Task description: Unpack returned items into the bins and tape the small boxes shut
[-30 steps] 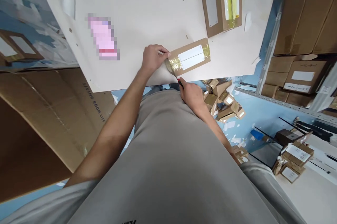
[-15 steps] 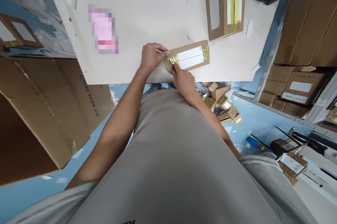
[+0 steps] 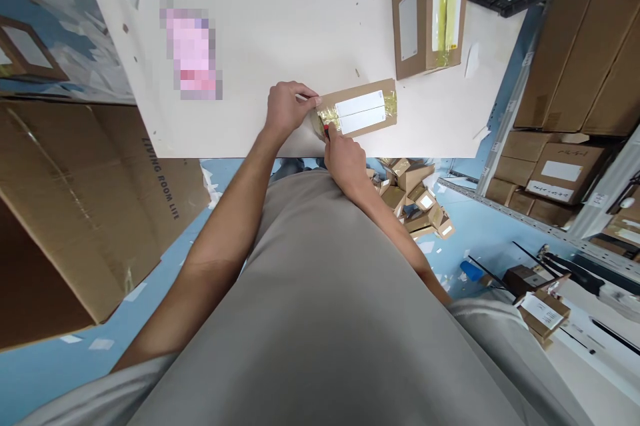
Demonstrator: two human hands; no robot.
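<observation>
A small flat cardboard box (image 3: 367, 88) lies near the table's front edge, with a white label and yellowish tape on its top. At its left end, my left hand (image 3: 289, 108) is closed, thumb and fingers pinching the taped corner. My right hand (image 3: 347, 159) is wrapped round a small red and black box cutter (image 3: 327, 131), its tip against the tape at the same end. Most of the cutter is hidden by the fingers.
A taller taped carton (image 3: 413, 33) stands at the table's back right, beside a black crate (image 3: 505, 6). A pink blurred item (image 3: 193, 53) lies on the left. Below left is a large open carton (image 3: 100, 199); scrap boxes (image 3: 415, 193) litter the floor, and shelves stand at right.
My right hand with the box cutter has shifted slightly left along the taped end. My left hand stays at the corner. The whole view has moved a little.
</observation>
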